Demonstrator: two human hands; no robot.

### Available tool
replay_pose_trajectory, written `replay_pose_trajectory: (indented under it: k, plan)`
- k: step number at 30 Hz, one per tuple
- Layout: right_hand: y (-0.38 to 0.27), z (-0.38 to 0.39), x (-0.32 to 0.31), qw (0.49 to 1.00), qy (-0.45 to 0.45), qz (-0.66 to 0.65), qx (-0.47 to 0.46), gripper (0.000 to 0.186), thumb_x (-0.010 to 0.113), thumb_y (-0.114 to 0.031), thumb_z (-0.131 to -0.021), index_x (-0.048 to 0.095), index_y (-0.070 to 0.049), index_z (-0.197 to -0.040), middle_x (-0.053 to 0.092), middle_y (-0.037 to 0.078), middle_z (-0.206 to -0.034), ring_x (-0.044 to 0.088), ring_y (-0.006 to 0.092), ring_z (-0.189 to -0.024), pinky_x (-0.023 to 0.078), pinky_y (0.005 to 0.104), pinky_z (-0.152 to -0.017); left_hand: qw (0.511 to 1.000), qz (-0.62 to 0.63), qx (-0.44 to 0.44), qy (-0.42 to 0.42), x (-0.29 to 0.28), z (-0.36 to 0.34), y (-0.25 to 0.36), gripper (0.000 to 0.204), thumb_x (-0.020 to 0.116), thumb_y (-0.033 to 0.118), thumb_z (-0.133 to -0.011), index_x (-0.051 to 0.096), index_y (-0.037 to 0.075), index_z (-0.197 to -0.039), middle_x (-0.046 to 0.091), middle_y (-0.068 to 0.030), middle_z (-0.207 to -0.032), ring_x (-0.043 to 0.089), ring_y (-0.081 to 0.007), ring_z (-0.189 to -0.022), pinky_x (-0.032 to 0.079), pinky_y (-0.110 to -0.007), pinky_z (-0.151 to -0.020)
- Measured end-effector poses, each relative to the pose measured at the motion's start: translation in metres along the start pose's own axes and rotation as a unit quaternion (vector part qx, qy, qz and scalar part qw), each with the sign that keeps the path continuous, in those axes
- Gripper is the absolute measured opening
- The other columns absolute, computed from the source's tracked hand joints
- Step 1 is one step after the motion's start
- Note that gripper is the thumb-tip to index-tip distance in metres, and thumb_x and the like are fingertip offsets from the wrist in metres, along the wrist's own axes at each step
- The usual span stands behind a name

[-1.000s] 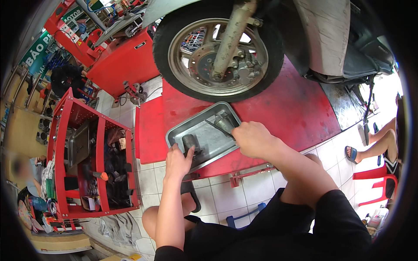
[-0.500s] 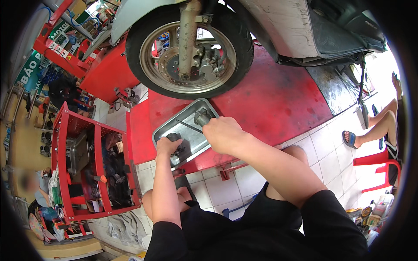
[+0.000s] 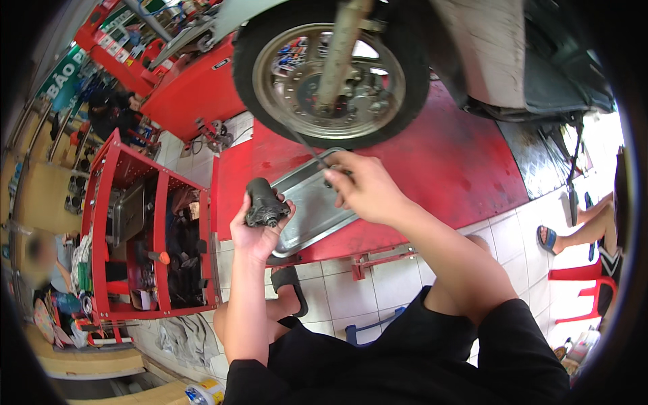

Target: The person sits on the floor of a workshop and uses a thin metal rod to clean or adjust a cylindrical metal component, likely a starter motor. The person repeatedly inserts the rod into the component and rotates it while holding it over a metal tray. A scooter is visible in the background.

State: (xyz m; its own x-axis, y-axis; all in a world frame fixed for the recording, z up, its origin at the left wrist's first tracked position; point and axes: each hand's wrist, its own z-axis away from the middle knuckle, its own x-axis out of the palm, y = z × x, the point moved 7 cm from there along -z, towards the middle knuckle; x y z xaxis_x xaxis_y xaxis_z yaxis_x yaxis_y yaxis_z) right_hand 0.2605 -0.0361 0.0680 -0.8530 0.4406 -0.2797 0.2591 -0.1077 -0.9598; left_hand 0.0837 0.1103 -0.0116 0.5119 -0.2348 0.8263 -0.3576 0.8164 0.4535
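Note:
My left hand [image 3: 255,233] holds a dark cylindrical metal part [image 3: 264,203] raised above the left end of a grey metal tray [image 3: 309,214]. My right hand [image 3: 361,187] grips a thin long tool [image 3: 307,147] whose shaft points up toward the scooter's front wheel [image 3: 331,74]. The tray lies on the red lift platform [image 3: 439,162], just below the wheel. Both hands are close together over the tray.
A red tool cart [image 3: 145,236] with open shelves stands at my left. A scooter body sits on the platform at upper right. Another person's sandalled foot [image 3: 548,237] and a red plastic chair [image 3: 580,297] are at the right. White floor tiles lie below the platform.
My left hand has lifted the dark part out of the tray. My right hand has come up holding the thin tool. The view has shifted left and closer.

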Motion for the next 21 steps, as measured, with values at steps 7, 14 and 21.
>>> replay_pose_trajectory:
  k: [7,14,21]
  plan:
    - [0.044,-0.001,0.050,0.982,-0.137,-0.110,0.073,0.028,0.054,-0.019,-0.104,0.061,0.006,-0.113,0.049,-0.001,-0.070,0.044,0.0088,-0.063,0.039,0.0263,-0.058,0.991,0.105,0.077,0.018,-0.004,0.029,0.034,0.080,0.058,0.071,-0.087,0.056,-0.004,-0.113,0.059,-0.0213,-0.108,0.058,-0.0338,-0.102,0.050,-0.049,-0.095]
    - [0.034,0.009,0.080,0.992,-0.114,-0.042,0.032,0.026,0.063,-0.020,-0.100,0.064,0.006,-0.106,0.054,0.000,-0.069,0.046,0.0086,-0.065,0.040,0.0277,-0.060,0.968,-0.110,0.227,0.010,0.003,0.041,0.050,0.080,0.030,0.077,-0.095,0.056,0.004,-0.113,0.065,-0.0179,-0.090,0.064,-0.0335,-0.085,0.051,-0.047,-0.081]
    - [0.025,0.014,0.091,0.989,-0.141,-0.030,0.020,0.024,0.062,-0.020,-0.100,0.062,0.004,-0.098,0.052,-0.001,-0.069,0.042,0.0081,-0.064,0.037,0.0291,-0.057,0.965,-0.174,0.189,-0.046,0.017,0.064,0.025,0.084,0.023,0.077,-0.096,0.050,0.003,-0.124,0.065,-0.0160,-0.092,0.065,-0.0273,-0.085,0.053,-0.041,-0.082]
